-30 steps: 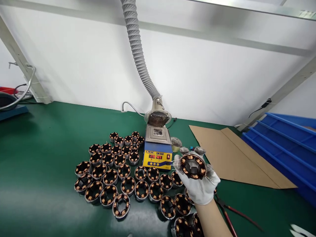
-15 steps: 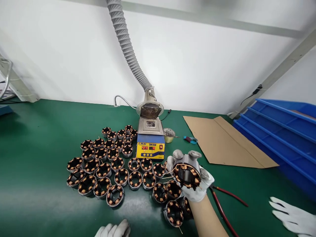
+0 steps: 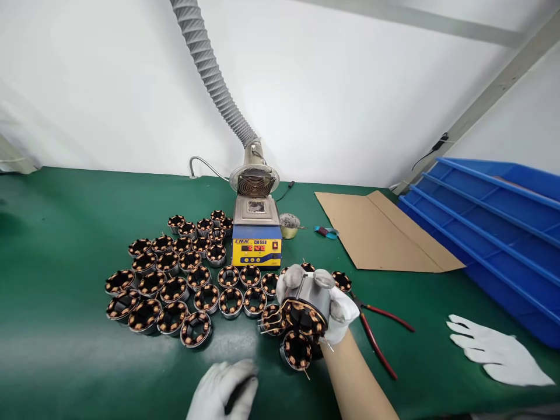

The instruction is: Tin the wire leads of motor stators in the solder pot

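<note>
My right hand (image 3: 336,309), in a white glove, is shut on a motor stator (image 3: 306,306), a metal ring with copper windings. It holds the stator tilted just above the near stators on the green mat. My left hand (image 3: 223,391), also gloved, is low at the near edge, fingers loosely apart with nothing visible in them. It is nearest the stator (image 3: 297,350) at the front. Several more stators (image 3: 175,286) stand in rows to the left.
A yellow and blue solder pot (image 3: 256,236) stands behind the stators under a grey fume hose (image 3: 210,76). Red-handled pliers (image 3: 376,332) lie right of my right hand. A loose white glove (image 3: 499,350), a cardboard sheet (image 3: 385,233) and blue bins (image 3: 494,221) are on the right.
My right hand has lowered the stator from chest height down toward the stators on the mat. My left hand has come into view at the bottom. The view has tilted down and to the right.
</note>
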Action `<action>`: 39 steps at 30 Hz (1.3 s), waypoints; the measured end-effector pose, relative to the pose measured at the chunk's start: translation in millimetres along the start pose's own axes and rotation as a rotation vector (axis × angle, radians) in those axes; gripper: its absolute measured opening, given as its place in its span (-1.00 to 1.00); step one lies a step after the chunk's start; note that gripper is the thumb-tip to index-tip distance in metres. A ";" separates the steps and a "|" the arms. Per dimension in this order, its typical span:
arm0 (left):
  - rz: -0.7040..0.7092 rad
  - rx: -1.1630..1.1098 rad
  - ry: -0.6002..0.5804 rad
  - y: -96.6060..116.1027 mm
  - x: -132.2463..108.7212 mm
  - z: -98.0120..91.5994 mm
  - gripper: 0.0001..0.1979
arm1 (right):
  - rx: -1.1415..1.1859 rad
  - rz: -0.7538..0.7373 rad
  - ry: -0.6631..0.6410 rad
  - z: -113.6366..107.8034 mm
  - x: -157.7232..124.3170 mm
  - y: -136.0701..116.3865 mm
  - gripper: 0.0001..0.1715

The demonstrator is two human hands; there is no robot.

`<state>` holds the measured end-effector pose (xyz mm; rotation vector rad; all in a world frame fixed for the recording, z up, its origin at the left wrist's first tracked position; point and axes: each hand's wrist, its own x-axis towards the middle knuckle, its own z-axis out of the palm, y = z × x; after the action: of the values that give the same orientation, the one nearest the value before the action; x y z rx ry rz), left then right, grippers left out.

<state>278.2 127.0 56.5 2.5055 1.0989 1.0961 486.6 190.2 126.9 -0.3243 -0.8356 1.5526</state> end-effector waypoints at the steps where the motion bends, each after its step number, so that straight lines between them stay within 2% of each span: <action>1: 0.010 -0.065 0.025 11.2 9.4 -1.2 -0.89 | -0.003 0.012 -0.024 1.1 -1.5 0.1 -0.68; 5: 0.006 -0.209 0.141 50.8 37.8 -6.9 -0.75 | -0.039 0.032 -0.118 6.3 -6.4 -0.3 -0.72; 9: -0.052 -0.172 0.216 66.3 42.3 -7.2 -0.70 | -0.102 0.043 -0.147 10.1 -8.3 -2.2 -0.74; 14: -0.116 -0.135 0.205 62.9 35.8 -8.0 -0.71 | -0.153 0.093 -0.191 13.2 -8.4 -3.8 -0.69; 19: -0.129 -0.125 0.118 58.9 47.7 -15.5 -0.70 | -0.255 0.141 -0.163 13.1 -14.9 -5.4 -0.75; 23: -0.074 -0.123 0.124 50.6 61.9 -17.5 -0.80 | -0.346 0.239 -0.102 15.3 -21.0 -7.5 -0.71; 28: 0.071 -0.066 0.215 38.7 70.7 -19.5 -0.79 | -0.475 0.106 -0.088 26.8 -25.4 -11.3 -0.78; 29: 0.086 -0.050 0.225 37.1 72.3 -21.8 -0.79 | -0.500 0.075 -0.089 28.2 -26.0 -13.3 -0.75; 31: 0.103 -0.028 0.213 34.4 76.2 -28.1 -0.79 | -0.559 0.073 -0.099 28.0 -27.1 -18.4 -0.53; 33: 0.124 -0.031 0.146 31.8 80.4 -34.9 -0.78 | -0.650 0.148 -0.102 24.9 -27.4 -23.9 -0.28; 34: 0.138 -0.047 0.108 30.5 81.8 -37.2 -0.76 | -0.697 0.198 -0.100 22.9 -27.0 -26.1 -0.21; 36: 0.148 -0.101 0.084 27.6 81.3 -37.5 -0.70 | -0.734 0.293 -0.089 20.1 -24.4 -27.6 -0.20; 39: 0.028 -0.155 0.170 21.5 67.9 -25.5 -0.72 | -0.574 0.394 -0.087 19.5 -16.4 -23.1 -0.29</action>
<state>303.0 156.5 121.7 2.3500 0.9798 1.3682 494.0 167.5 151.6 -0.8846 -1.3439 1.6677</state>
